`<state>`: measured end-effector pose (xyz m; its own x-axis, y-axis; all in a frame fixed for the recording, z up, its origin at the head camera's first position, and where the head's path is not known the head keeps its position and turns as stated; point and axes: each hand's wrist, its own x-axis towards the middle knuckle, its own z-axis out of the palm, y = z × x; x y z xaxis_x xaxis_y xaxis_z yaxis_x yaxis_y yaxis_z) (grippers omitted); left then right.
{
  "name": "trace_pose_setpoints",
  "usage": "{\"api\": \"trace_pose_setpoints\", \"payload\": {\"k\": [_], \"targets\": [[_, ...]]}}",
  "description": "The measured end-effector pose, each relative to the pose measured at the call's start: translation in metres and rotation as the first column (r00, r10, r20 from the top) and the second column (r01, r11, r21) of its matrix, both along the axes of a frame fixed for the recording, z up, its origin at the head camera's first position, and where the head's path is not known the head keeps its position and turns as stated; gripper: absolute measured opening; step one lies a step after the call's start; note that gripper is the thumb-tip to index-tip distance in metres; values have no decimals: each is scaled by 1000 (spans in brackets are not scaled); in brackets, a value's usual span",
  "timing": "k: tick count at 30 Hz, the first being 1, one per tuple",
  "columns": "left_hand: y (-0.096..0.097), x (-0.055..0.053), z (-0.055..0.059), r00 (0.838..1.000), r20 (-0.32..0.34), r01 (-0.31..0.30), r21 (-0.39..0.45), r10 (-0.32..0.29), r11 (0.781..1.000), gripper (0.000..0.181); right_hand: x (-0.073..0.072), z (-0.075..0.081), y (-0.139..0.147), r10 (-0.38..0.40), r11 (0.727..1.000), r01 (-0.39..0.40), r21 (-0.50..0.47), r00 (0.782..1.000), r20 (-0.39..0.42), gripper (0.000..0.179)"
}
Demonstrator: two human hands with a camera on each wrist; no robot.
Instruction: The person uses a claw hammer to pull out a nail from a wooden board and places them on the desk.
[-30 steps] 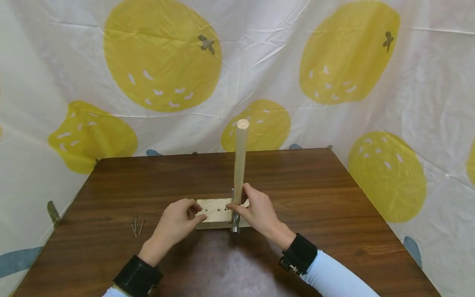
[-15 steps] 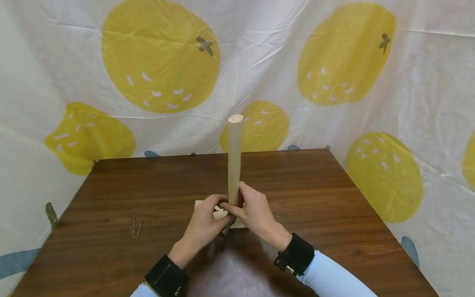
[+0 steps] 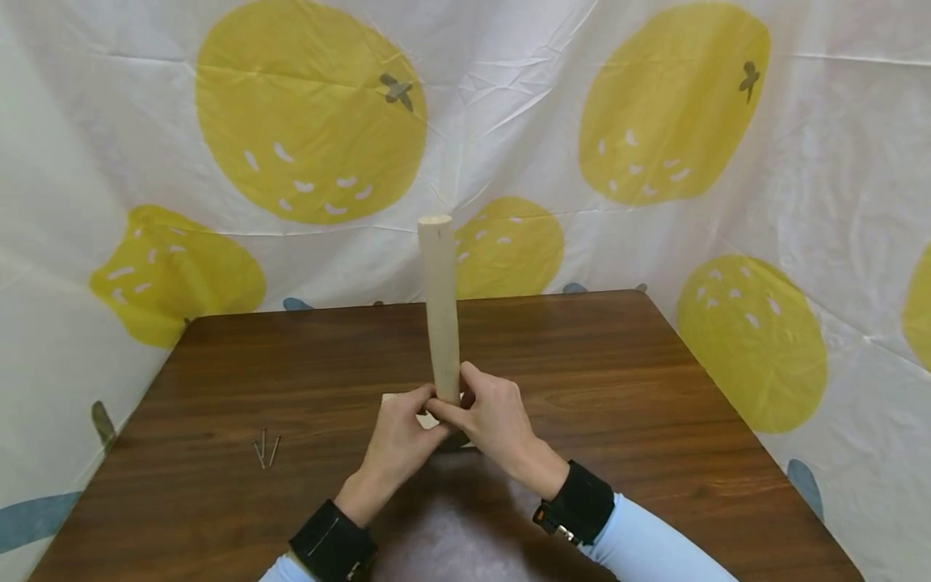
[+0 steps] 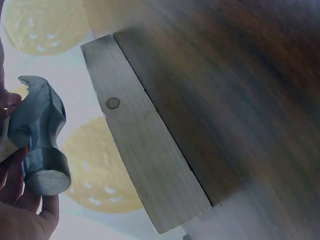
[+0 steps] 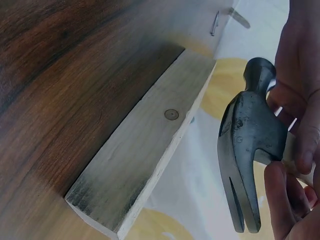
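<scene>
A claw hammer (image 3: 440,307) stands with its pale wooden handle pointing up and its metal head low over a short wooden board (image 4: 145,145). My right hand (image 3: 498,419) grips the handle's lower end, just above the head. From the other side, my left hand (image 3: 398,432) pinches the hammer at the same spot, fingers curled near the steel head (image 4: 42,135). In the right wrist view the claw (image 5: 242,190) and striking face end appear apart from the board. A round dark knot marks the board's near side. Both hands hide most of the board in the head view.
Three loose nails (image 3: 265,449) lie on the brown wooden table (image 3: 582,356), left of the hands. A white cloth (image 3: 502,105) printed with yellow fruit hangs behind the table and along its sides.
My left hand has come right from the board's left end and taken hold of the hammer. The hammer has turned about its handle, whose top has shifted left.
</scene>
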<state>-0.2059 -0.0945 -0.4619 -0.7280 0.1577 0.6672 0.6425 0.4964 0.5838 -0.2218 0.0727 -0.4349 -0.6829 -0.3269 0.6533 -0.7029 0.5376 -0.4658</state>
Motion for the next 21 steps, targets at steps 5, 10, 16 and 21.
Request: {"api": "trace_pose_setpoints", "payload": {"k": [5, 10, 16, 21], "targets": [[-3, 3, 2, 1000, -12, 0, 45, 1, 999, 29, 1, 0, -3, 40, 999, -40, -34, 999, 16, 31], [-6, 3, 2, 998, -15, -52, 70, 53, 996, 30, 3, 2, -5, 76, 995, -74, -69, 997, 27, 29], [-5, 8, 5, 996, 16, -94, 102, 93, 990, 28, 4, 2, -7, 90, 994, -89, -66, 996, 21, 26], [-6, 13, 10, 995, 50, -95, 130, 90, 987, 23, 5, 4, -7, 119, 992, -118, -42, 993, 23, 23]]}}
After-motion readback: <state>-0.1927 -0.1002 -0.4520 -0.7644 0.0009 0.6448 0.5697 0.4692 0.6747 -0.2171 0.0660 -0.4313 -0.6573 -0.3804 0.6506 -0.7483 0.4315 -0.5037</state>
